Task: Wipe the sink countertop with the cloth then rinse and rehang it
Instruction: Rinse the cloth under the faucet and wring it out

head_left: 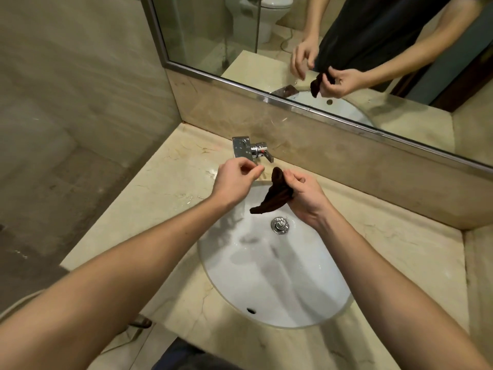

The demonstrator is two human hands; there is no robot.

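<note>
A dark brown cloth (272,194), twisted into a rope shape, hangs over the far part of the white oval sink (314,297). My right hand (304,198) is shut on the cloth's middle, with one end sticking up and the other drooping toward the basin. My left hand (236,180) hovers just left of the cloth, fingers curled and pinched, holding nothing and apart from the cloth. The chrome faucet (252,150) stands right behind both hands; no water stream is visible. The beige marble countertop (160,209) around the sink shows wet patches.
A metal drain plug (279,225) sits in the basin below the cloth. A framed mirror (293,97) runs along the back wall above a marble backsplash. Tiled wall and floor lie to the left, past the counter's edge.
</note>
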